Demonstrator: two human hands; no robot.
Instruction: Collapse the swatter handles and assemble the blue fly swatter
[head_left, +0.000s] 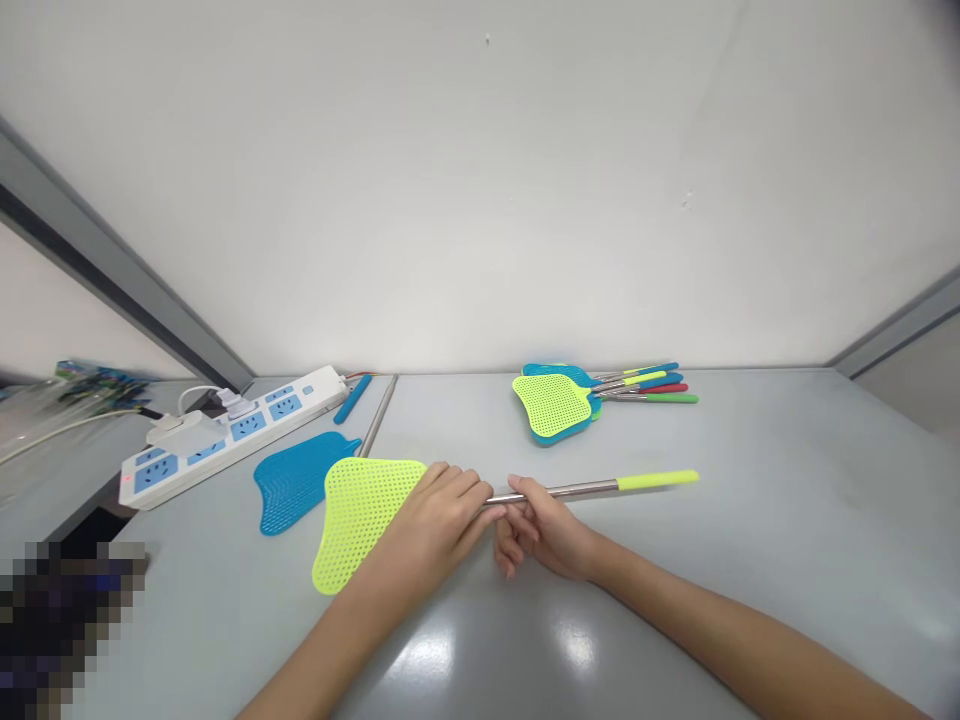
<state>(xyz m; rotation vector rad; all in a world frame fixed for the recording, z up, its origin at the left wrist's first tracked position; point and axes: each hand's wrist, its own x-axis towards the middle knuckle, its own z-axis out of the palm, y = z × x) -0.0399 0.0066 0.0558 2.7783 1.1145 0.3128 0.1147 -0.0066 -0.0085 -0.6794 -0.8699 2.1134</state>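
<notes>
A yellow-green fly swatter (367, 510) with a metal rod and a yellow-green grip is held nearly level above the grey table, its perforated head to the left. My left hand (450, 505) wraps round it where the head meets the rod, hiding that joint. Farther along the metal rod, my right hand (544, 525) pinches it between thumb and fingers, with the grip end sticking out to the right. Behind the yellow-green head lies a blue swatter head (304, 480) with a metal rod (379, 415), and a loose blue grip (352, 400) rests beside that rod.
At the back, several swatters with blue and yellow-green heads (555, 405) lie stacked, handles pointing right. A white power strip (247, 430) with plugs and cables runs along the left. Plastic packaging (52, 420) sits at the far left. A pale wall (480, 200) closes off the table's rear.
</notes>
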